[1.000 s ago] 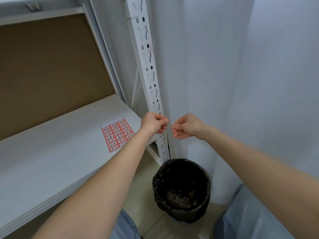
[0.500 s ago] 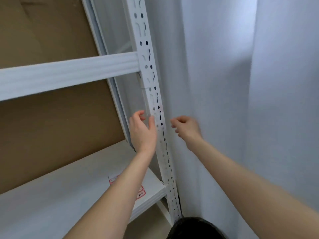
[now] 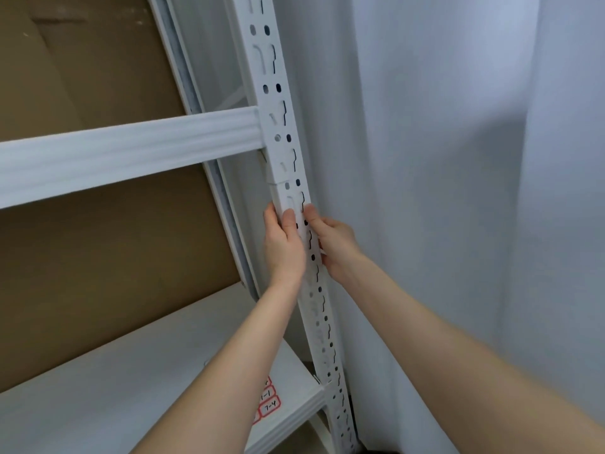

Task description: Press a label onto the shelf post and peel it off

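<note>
I have both hands on slotted upright (image 3: 296,178): left hand (image 3: 284,247) grasping its near edge, right hand (image 3: 334,244) pinching far edge. Step looks like pressing something flat; next needs firm thumb pressure.

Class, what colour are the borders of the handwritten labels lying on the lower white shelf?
Red, framing white labels with handwritten numbers; the head view, near the bottom, shows them best.
</note>
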Demonstrator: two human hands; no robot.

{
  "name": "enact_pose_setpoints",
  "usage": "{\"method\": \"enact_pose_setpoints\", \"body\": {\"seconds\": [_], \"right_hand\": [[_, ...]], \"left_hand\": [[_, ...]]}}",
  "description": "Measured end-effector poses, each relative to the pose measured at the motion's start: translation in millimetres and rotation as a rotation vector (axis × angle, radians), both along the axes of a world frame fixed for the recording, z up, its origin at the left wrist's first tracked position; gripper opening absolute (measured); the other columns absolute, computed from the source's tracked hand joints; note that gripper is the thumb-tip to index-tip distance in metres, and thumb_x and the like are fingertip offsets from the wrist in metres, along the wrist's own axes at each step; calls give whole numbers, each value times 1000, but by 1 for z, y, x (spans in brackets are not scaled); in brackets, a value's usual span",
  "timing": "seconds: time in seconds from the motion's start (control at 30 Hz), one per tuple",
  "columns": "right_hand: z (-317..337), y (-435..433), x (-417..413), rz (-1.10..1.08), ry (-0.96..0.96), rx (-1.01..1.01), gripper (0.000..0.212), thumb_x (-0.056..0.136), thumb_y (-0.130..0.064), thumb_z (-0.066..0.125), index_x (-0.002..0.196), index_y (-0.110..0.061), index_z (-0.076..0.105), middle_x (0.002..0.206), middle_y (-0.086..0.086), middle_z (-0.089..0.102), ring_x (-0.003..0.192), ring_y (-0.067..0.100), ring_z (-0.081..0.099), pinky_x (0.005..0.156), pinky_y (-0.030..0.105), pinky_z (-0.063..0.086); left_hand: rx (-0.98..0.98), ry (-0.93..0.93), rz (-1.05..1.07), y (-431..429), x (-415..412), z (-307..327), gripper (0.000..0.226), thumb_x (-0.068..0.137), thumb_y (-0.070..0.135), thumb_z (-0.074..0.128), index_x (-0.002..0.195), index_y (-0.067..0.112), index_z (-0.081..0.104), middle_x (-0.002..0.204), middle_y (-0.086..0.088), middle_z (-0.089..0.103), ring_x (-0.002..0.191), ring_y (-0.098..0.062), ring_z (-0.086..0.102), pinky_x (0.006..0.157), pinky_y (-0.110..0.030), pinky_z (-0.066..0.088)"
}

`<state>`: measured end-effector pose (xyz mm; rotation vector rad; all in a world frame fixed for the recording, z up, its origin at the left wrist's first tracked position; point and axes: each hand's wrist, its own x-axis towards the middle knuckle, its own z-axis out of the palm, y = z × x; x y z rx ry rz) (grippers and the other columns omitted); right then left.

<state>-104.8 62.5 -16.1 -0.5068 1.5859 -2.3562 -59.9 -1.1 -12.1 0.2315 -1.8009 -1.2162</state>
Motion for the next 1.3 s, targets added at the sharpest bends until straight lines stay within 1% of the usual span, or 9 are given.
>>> {"method": "enact_pose_setpoints", "body": {"seconds": [0.13, 0.27, 0.33, 0.47, 0.67, 0.77, 0.87, 1.13, 1.3], "right_hand": [[-12, -1, -2, 39, -10, -41, 37, 87, -41, 63, 98, -6, 69, 98, 11, 73, 93, 26, 70, 84, 40, 56], [-15, 5, -1, 119, -18, -112, 22, 92, -30, 59, 99, -13, 71, 92, 6, 74, 76, 14, 71, 58, 23, 54], [-16, 7, -2, 143, -30, -136, 18, 94, -25, 57, 97, -14, 70, 87, 3, 73, 68, 11, 70, 53, 19, 51], [-18, 11, -1, 205, -14, -189, 18, 97, -16, 50, 98, -14, 68, 82, -1, 73, 65, 7, 69, 54, 17, 52], [-23, 19, 3, 249, -33, -188, 29, 96, -4, 47, 119, -14, 62, 97, 0, 72, 82, 10, 69, 63, 19, 53], [-14, 23, 5, 194, -93, -127, 18, 92, -16, 58, 107, -10, 67, 90, 2, 72, 79, 14, 67, 64, 23, 53], [4, 21, 9, 109, -170, -57, 27, 82, -31, 72, 94, -6, 69, 78, 2, 73, 65, 14, 68, 56, 22, 53], [2, 16, 11, 58, -144, -71, 16, 89, -22, 65, 96, -8, 66, 75, 1, 69, 53, 7, 65, 48, 17, 49], [-2, 16, 15, 36, -106, -56, 18, 92, -15, 59, 107, -8, 67, 89, 2, 71, 72, 10, 67, 55, 19, 51]], "left_hand": [[29, 35, -14, -2, -5, -3, 36, 103, 24, 33, 135, 10, 43, 117, 0, 61, 104, -16, 57, 85, -26, 43], [26, 34, 34, 0, -7, -5, 35, 103, 25, 33, 134, 12, 43, 115, 1, 61, 102, -16, 58, 82, -26, 43], [23, 31, 46, 2, -7, -6, 35, 103, 26, 32, 133, 13, 44, 113, 2, 61, 99, -16, 58, 80, -26, 43], [17, 32, 58, 2, -7, -5, 33, 103, 26, 33, 131, 14, 46, 108, 4, 61, 96, -15, 58, 78, -27, 43], [4, 1, 58, 4, -3, -3, 34, 104, 27, 31, 134, 16, 44, 103, 12, 57, 88, -4, 56, 76, -25, 42], [5, -9, 59, 3, -3, -4, 37, 103, 29, 31, 136, 16, 42, 115, 4, 60, 103, -16, 58, 87, -33, 46], [10, -18, 56, 2, -2, -3, 37, 103, 30, 32, 136, 16, 43, 120, 1, 61, 107, -19, 58, 93, -39, 48], [1, -34, 76, 3, -3, -3, 36, 103, 31, 31, 135, 19, 43, 111, 9, 59, 94, -13, 56, 78, -26, 41], [4, -36, 66, 4, -3, -3, 35, 104, 30, 30, 135, 20, 42, 109, 11, 56, 94, -12, 55, 78, -27, 41]]}}
